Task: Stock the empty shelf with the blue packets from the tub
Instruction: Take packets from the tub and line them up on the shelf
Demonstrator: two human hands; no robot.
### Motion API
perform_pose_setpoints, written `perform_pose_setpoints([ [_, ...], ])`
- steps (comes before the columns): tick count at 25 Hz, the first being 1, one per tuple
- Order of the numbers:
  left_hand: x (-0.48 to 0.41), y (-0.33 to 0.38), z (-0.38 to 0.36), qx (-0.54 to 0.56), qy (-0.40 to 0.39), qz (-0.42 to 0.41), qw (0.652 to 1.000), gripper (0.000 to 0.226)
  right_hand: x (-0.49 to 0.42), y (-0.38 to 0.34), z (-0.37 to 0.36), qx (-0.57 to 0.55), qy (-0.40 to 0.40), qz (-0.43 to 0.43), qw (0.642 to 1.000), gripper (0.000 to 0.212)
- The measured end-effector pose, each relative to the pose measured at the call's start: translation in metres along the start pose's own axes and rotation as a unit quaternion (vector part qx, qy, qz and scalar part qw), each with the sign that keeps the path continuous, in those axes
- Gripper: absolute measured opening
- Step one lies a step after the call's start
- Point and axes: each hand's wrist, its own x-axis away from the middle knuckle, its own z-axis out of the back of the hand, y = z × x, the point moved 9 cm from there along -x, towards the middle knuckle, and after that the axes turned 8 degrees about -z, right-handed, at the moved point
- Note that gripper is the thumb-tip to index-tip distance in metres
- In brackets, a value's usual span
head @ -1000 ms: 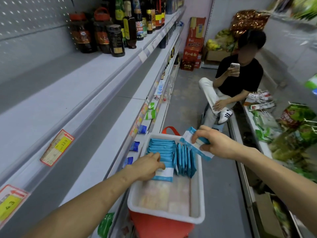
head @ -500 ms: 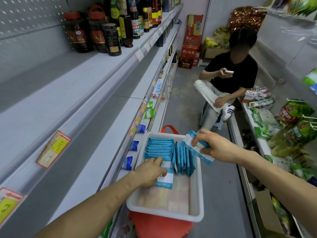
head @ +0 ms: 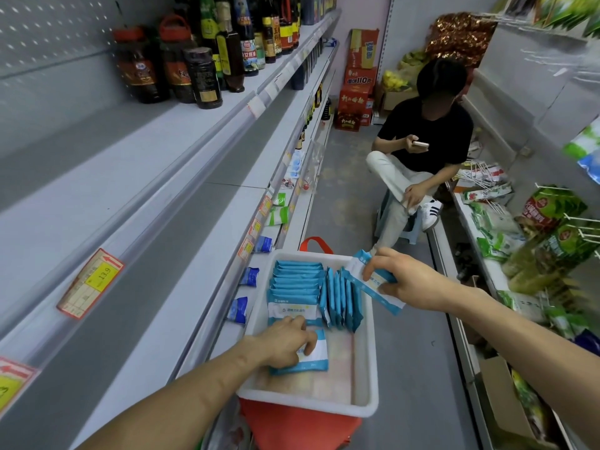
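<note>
Pinching a raised packet (head: 384,298) above the tub's (head: 308,405) right rim, the right hand (head: 414,280) may drop it on the floor (head: 415,368); the left hand (head: 287,341) grips a flat packet (head: 319,352).

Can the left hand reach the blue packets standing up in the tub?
Probably yes. The left hand is inside the tub, holding a flat packet, and nothing lies between it and the standing packets just beyond.

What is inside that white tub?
It holds blue packets: one row overlapping flat, another standing on edge beside it. The left hand grips one lying nearer; the right hand holds another at the tub rim. Whatever lies beneath the packets is covered.
</note>
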Motion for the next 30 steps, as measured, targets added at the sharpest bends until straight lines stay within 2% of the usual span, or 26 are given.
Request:
perform_pose_setpoints([
  [6,0.013,0.009,0.024,0.062,0.002,-0.015,0.998,0.03,-0.009,-0.013,0.009,-0.003,-0.004,0.025,1.0,0.038],
  [12,0.061,0.004,0.144,0.055,0.092,0.014,0.994,0.041,-0.048,-0.067,0.044,0.001,-0.01,0.107,0.994,0.04],
  [17,0.143,-0.015,0.261,0.001,0.161,0.097,0.982,0.045,-0.079,-0.142,0.093,0.021,0.003,0.19,0.982,0.039],
  [22,0.253,-0.018,0.342,-0.033,0.205,0.191,0.96,0.042,-0.095,-0.232,0.142,0.036,0.025,0.288,0.957,0.04],
  [26,0.354,-0.027,0.371,-0.034,0.251,0.255,0.933,0.036,-0.094,-0.308,0.169,0.036,0.041,0.367,0.929,0.041],
  [30,0.464,-0.054,0.347,-0.018,0.271,0.345,0.898,0.038,-0.08,-0.384,0.168,0.041,0.058,0.461,0.884,0.042],
])
